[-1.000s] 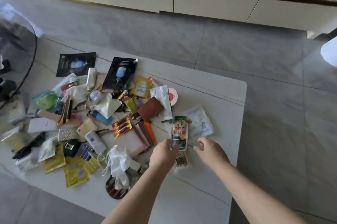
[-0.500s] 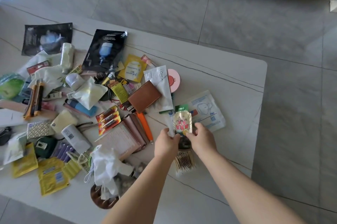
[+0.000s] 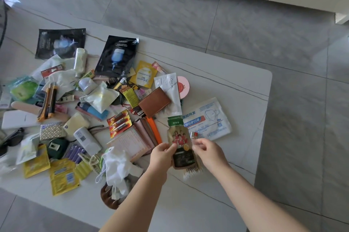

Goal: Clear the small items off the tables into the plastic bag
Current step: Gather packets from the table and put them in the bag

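Nearest, the left hand (image 3: 162, 154) pinches the lower left edge of a green-topped drink pouch (image 3: 181, 143), raised just above a bundle of cotton swabs (image 3: 192, 170) on the white table (image 3: 236, 84). The right hand (image 3: 209, 151), fingers curled, seems to pinch a small red-capped lighter (image 3: 194, 135) beside the pouch. Best to gather both firmly before lifting; no plastic bag is in view, and beyond lie the face-mask packet (image 3: 207, 118) and brown wallet (image 3: 154, 104).

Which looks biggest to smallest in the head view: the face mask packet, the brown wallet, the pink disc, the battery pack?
1. Face mask packet
2. Brown wallet
3. Battery pack
4. Pink disc, though partly hidden by a sachet, so its rank against the battery pack is unsure.
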Demonstrator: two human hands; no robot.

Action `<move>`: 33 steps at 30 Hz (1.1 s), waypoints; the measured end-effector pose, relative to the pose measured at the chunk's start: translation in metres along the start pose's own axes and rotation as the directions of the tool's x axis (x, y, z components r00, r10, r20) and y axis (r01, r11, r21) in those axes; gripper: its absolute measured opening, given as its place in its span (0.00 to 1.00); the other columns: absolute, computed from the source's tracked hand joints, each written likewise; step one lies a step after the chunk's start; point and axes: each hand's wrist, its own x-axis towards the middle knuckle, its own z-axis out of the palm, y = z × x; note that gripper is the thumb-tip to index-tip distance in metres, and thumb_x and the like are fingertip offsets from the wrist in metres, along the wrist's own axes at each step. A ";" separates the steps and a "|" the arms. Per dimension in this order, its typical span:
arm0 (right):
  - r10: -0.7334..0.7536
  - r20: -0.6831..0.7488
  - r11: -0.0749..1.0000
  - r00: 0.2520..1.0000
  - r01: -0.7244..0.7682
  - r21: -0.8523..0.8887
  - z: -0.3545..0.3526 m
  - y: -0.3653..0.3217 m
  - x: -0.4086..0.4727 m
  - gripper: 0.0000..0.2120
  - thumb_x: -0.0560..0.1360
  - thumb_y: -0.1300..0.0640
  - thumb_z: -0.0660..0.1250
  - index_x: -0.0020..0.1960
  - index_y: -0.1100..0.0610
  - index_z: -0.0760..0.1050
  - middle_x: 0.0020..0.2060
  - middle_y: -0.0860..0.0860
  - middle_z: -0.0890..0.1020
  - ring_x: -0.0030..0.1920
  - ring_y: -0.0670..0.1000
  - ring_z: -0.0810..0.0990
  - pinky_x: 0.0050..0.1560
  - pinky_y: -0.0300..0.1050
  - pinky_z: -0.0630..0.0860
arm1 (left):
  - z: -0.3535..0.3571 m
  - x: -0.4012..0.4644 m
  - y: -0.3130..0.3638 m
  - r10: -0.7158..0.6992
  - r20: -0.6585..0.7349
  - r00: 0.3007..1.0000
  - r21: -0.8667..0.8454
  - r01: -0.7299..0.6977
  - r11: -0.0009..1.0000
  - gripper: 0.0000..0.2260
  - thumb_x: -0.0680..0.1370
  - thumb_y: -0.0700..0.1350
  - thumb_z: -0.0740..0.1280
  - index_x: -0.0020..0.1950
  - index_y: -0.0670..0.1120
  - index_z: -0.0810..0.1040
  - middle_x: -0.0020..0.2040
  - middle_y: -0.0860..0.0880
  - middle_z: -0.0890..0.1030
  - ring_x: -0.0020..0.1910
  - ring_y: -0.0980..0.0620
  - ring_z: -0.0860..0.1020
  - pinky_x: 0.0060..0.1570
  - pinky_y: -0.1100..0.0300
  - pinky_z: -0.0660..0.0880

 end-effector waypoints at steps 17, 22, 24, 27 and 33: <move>0.193 -0.116 0.957 0.974 -0.213 -0.197 0.040 0.035 0.002 0.21 0.69 0.53 0.71 0.60 0.58 0.73 0.57 0.56 0.77 0.58 0.56 0.76 0.54 0.43 0.73 | -0.021 0.000 -0.043 0.048 -0.141 0.989 0.132 -0.029 0.991 0.03 0.79 0.39 0.63 0.52 0.45 0.73 0.49 0.45 0.79 0.53 0.42 0.79 0.56 0.42 0.76; 0.318 -0.121 0.942 0.940 -0.328 -0.070 0.015 0.037 -0.009 0.15 0.72 0.59 0.66 0.57 0.58 0.69 0.54 0.56 0.79 0.52 0.56 0.78 0.41 0.39 0.67 | -0.019 -0.008 -0.038 0.024 -0.140 0.990 0.103 -0.010 0.995 0.03 0.79 0.39 0.63 0.52 0.46 0.72 0.47 0.47 0.78 0.53 0.42 0.78 0.57 0.42 0.76; 0.312 -0.170 0.946 0.935 -0.322 -0.029 0.004 0.037 -0.017 0.14 0.72 0.57 0.65 0.56 0.57 0.70 0.53 0.56 0.79 0.49 0.56 0.76 0.42 0.40 0.66 | -0.020 -0.012 -0.035 0.016 -0.146 0.989 0.088 -0.003 0.996 0.04 0.79 0.39 0.63 0.52 0.46 0.72 0.49 0.45 0.78 0.53 0.42 0.78 0.57 0.42 0.76; 0.254 -0.196 0.967 0.947 -0.250 0.043 -0.006 0.029 -0.023 0.10 0.71 0.56 0.65 0.51 0.57 0.72 0.52 0.57 0.77 0.48 0.56 0.75 0.41 0.43 0.68 | -0.025 -0.019 -0.033 0.000 -0.151 0.988 0.066 0.011 0.998 0.03 0.79 0.39 0.62 0.52 0.46 0.72 0.51 0.43 0.78 0.54 0.41 0.78 0.57 0.41 0.76; 0.091 -0.073 0.993 0.993 -0.086 0.078 0.025 -0.008 0.007 0.14 0.72 0.54 0.69 0.56 0.57 0.74 0.54 0.55 0.77 0.49 0.52 0.78 0.43 0.41 0.75 | -0.038 -0.008 -0.036 -0.016 -0.152 0.988 0.010 0.018 1.000 0.05 0.79 0.40 0.63 0.54 0.46 0.72 0.51 0.44 0.79 0.54 0.42 0.78 0.56 0.42 0.76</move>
